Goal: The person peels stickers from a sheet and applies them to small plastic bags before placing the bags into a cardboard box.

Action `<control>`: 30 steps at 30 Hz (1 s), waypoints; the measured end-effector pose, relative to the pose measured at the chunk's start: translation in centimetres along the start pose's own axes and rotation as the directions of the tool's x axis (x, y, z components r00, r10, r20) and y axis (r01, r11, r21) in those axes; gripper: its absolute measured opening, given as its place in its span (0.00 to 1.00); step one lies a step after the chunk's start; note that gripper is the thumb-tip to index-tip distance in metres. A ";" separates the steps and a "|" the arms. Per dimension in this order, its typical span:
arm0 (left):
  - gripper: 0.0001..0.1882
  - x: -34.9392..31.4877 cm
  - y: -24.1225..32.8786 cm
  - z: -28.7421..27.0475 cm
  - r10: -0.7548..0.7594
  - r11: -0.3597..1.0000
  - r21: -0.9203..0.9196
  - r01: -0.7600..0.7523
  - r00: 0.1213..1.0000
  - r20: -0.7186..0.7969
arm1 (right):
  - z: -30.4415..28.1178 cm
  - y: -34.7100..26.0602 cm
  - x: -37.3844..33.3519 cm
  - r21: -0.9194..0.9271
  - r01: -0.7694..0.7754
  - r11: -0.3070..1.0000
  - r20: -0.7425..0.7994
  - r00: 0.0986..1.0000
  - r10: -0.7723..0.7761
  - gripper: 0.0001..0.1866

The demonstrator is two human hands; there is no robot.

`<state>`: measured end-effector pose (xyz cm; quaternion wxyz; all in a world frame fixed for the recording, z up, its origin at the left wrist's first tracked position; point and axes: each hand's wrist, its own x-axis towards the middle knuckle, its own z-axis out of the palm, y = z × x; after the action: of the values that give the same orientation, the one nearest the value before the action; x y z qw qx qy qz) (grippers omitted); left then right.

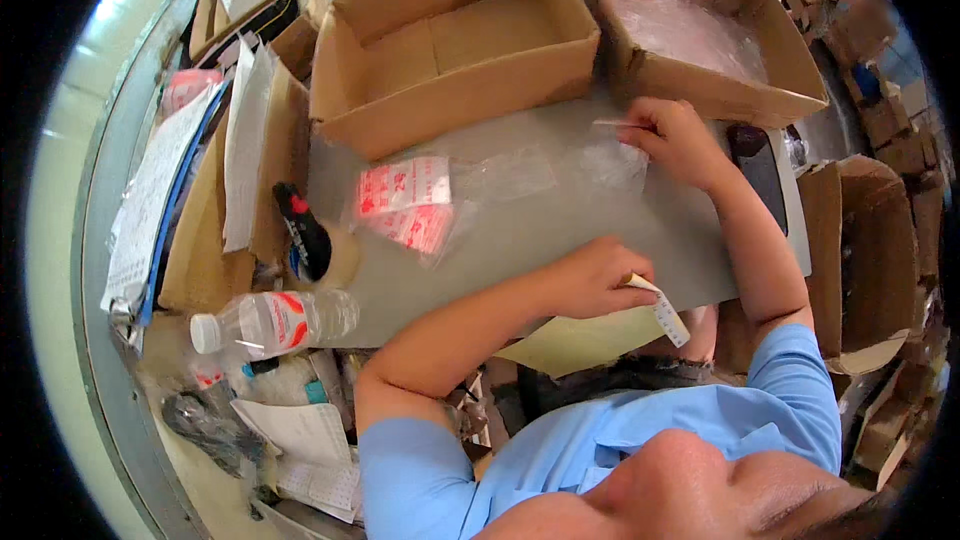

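My left hand (603, 280) is closed, fingers pinching a folded strip of white labels (668, 316) with small dark print and a yellowish edge. The strip hangs over the table's near edge. Farther forward, my right hand (678, 135) is closed at the thin rim of a clear plastic bag (615, 164), in front of the boxes. Left of it, another clear bag (510, 175) lies flat on the grey table (470, 280). Beside that is a small pile of clear bags with red-and-white print (408, 202).
Two open cardboard boxes, one bare inside (450, 100) and one with clear plastic (720, 90), line the far edge. A dark phone (760, 170) lies at the right. A water bottle (275, 325), tape roll (343, 255) and black-and-red tool (302, 230) sit left.
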<state>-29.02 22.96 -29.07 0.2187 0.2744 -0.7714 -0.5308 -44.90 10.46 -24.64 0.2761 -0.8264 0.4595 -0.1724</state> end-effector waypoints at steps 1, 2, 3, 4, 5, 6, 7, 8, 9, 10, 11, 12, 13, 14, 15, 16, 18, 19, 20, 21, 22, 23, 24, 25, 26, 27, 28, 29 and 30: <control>0.11 0.2 0.1 -0.1 0.000 1.000 0.018 -0.001 1.000 0.015 | 0.2 0.5 0.0 0.008 -0.009 1.000 -0.011 1.000 0.009 0.07; 0.11 0.3 0.1 -0.1 -0.001 1.000 0.022 0.000 1.000 0.031 | 0.7 1.2 0.0 -0.020 0.100 0.995 -0.045 0.994 -0.101 0.08; 0.11 0.4 0.1 0.0 -0.008 0.999 -0.037 0.008 1.000 -0.002 | 1.0 1.6 -0.1 -0.053 0.207 0.977 -0.075 0.975 -0.211 0.10; 0.11 0.2 0.0 0.2 -0.023 0.995 -0.098 0.019 0.999 -0.037 | 1.3 1.4 -0.1 -0.046 0.200 0.979 -0.081 0.976 -0.203 0.10; 0.11 0.1 -0.2 0.3 -0.028 0.995 -0.098 0.025 0.999 -0.027 | 1.6 0.9 -0.1 -0.091 0.161 0.983 -0.075 0.983 -0.168 0.11; 0.11 0.1 -0.5 0.4 -0.031 0.995 -0.101 0.023 0.997 -0.074 | 1.8 0.5 -0.1 -0.137 0.123 0.983 -0.068 0.989 -0.133 0.12; 0.11 0.0 -0.6 0.4 -0.032 0.994 -0.104 0.020 0.992 -0.121 | 1.7 0.2 -0.1 -0.132 0.116 0.984 -0.072 0.989 -0.126 0.12; 0.11 0.0 -0.6 0.3 -0.036 0.994 -0.105 0.024 0.993 -0.114 | 1.6 0.0 0.0 -0.136 0.031 0.990 -0.047 0.998 -0.037 0.10; 0.10 -0.1 -0.6 0.2 -0.077 0.992 -0.106 0.067 0.992 -0.095 | 1.5 0.0 0.0 -0.143 -0.054 0.988 -0.021 0.998 0.052 0.09; 0.09 0.0 -0.5 0.0 -0.113 0.989 -0.103 0.105 0.991 -0.076 | 1.4 0.4 0.0 -0.141 -0.060 0.988 -0.026 0.998 0.057 0.09; 0.09 0.1 -0.3 -0.2 -0.113 0.989 -0.102 0.105 0.991 -0.069 | 1.2 1.2 0.0 -0.068 0.020 0.997 -0.002 1.000 -0.020 0.07; 0.08 0.2 0.0 -0.3 -0.122 0.989 -0.091 0.116 0.991 -0.060 | 1.1 1.8 -0.1 0.006 0.099 0.995 0.016 0.995 -0.099 0.06; 0.08 0.1 0.1 -0.4 -0.134 0.988 -0.081 0.130 0.989 -0.056 | 1.2 2.1 0.0 0.009 0.100 0.995 0.016 0.995 -0.100 0.06; 0.08 0.1 0.0 -0.4 -0.136 0.988 -0.080 0.132 0.989 -0.057 | 1.3 2.4 0.1 0.118 0.150 0.982 0.028 0.988 -0.155 0.08; 0.08 0.0 -0.1 -0.3 -0.107 0.991 -0.085 0.099 0.990 -0.088 | 1.3 2.5 0.1 0.225 0.197 0.954 0.034 0.977 -0.210 0.10; 0.08 0.0 -0.2 -0.3 -0.076 0.994 -0.090 0.065 0.990 -0.119 | 1.3 2.4 0.1 0.224 0.198 0.954 0.035 0.977 -0.211 0.10; 0.08 -0.1 0.1 -0.5 -0.103 0.989 -0.118 0.089 0.988 -0.117 | 1.2 2.0 0.0 0.312 0.205 0.928 0.043 0.972 -0.230 0.09; 0.09 -0.1 0.2 -0.6 -0.130 0.983 -0.146 0.113 0.985 -0.112 | 0.9 1.7 0.0 0.310 0.206 0.928 0.044 0.972 -0.231 0.09; 0.09 -0.1 0.2 -0.6 -0.128 0.983 -0.146 0.111 0.985 -0.114 | 0.5 1.1 0.0 0.271 0.103 0.957 0.089 0.987 -0.131 0.09; 0.09 0.0 0.1 -0.5 -0.107 0.987 -0.133 0.091 0.987 -0.122 | 0.4 0.7 0.1 0.227 -0.002 0.974 0.128 0.991 -0.028 0.10; 0.09 0.0 0.1 -0.5 -0.086 0.990 -0.120 0.071 0.988 -0.129 | 0.7 0.5 0.2 0.226 -0.001 0.974 0.128 0.991 -0.028 0.10; 0.09 0.0 0.1 -0.5 -0.084 0.991 -0.119 0.069 0.988 -0.129 | 1.2 0.5 0.2 0.149 0.015 0.989 0.049 0.999 -0.022 0.13; 0.09 0.1 0.1 -0.6 -0.077 0.992 -0.105 0.064 0.990 -0.122 | 1.7 0.6 0.3 0.070 0.024 0.997 -0.031 0.999 -0.022 0.16; 0.09 0.1 0.1 -0.6 -0.071 0.994 -0.091 0.061 0.991 -0.116 | 2.3 0.8 0.4 0.069 0.023 0.997 -0.031 0.999 -0.021 0.16; 0.09 0.1 0.2 -0.6 -0.070 0.994 -0.091 0.060 0.991 -0.115 | 2.9 1.1 0.4 0.074 0.085 0.994 -0.055 0.995 -0.081 0.19; 0.09 0.1 0.2 -0.6 -0.093 0.992 -0.090 0.084 0.990 -0.102 | 3.3 1.3 0.5 0.078 0.145 0.986 -0.080 0.987 -0.139 0.22; 0.09 0.0 0.2 -0.7 -0.117 0.990 -0.088 0.109 0.989 -0.092 | 3.4 1.0 0.5 0.078 0.147 0.986 -0.078 0.987 -0.140 0.22; 0.09 0.0 0.2 -0.7 -0.118 0.990 -0.088 0.110 0.989 -0.094 | 3.4 0.6 0.5 0.069 0.066 0.995 -0.085 0.995 -0.060 0.24; 0.09 -0.1 0.0 -0.6 -0.119 0.990 -0.086 0.110 0.988 -0.098 | 3.5 0.3 0.5 0.061 -0.015 0.998 -0.093 0.995 0.021 0.25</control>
<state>-28.56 22.58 -28.83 0.2382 0.3362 -0.7200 -0.5584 -42.95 10.94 -27.59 0.2808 -0.8045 0.4739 -0.2222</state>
